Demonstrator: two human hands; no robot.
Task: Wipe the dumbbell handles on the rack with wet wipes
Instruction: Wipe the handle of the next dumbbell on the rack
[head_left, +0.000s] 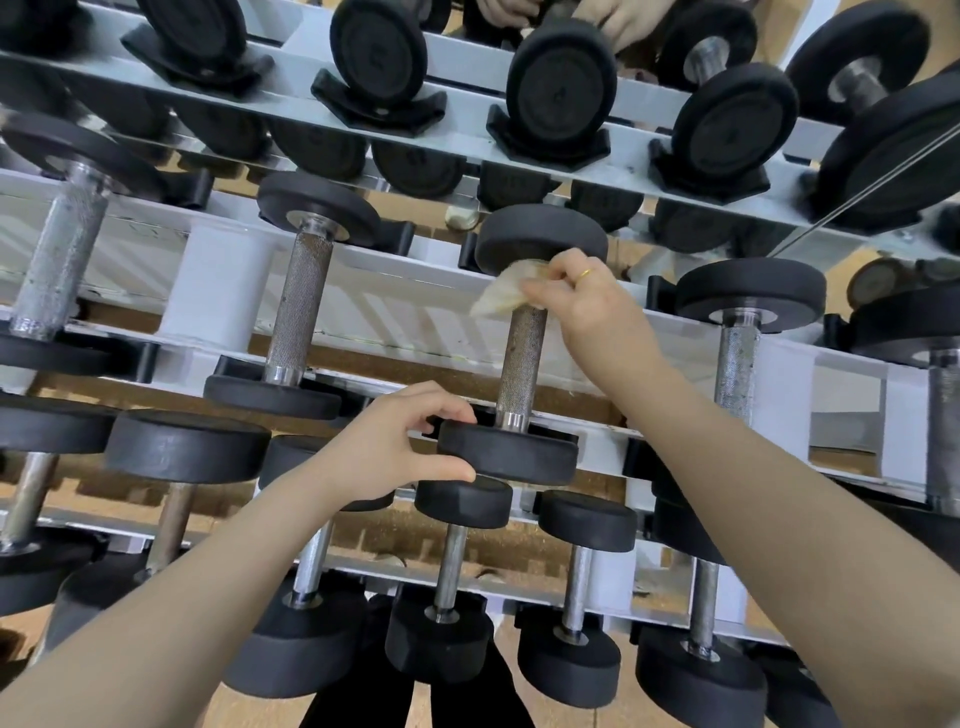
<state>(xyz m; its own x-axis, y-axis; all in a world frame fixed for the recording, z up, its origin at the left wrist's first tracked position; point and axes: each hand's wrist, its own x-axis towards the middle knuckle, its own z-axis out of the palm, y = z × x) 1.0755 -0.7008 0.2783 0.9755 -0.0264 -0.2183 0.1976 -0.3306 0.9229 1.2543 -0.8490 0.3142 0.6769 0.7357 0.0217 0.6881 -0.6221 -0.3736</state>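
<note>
R hand (587, 301) pinches a crumpled wet wipe (501, 293) round the top of a knurled dumbbell handle (522, 364), just under its upper head. L hand (400, 441) grips the near head (509, 452) w/ thumb & fingers. Dumbbell sits mid-tier on the white rack (410, 312).

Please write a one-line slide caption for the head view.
Right hand wipes a dumbbell handle with a wet wipe while left hand steadies its near weight.

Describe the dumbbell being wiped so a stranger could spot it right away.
On the white rack, look along the middle tier. The dumbbell there has a knurled handle. Unlike its neighbours, a crumpled wet wipe wraps its far end under the right hand, and the left hand pinches its near head.
</note>
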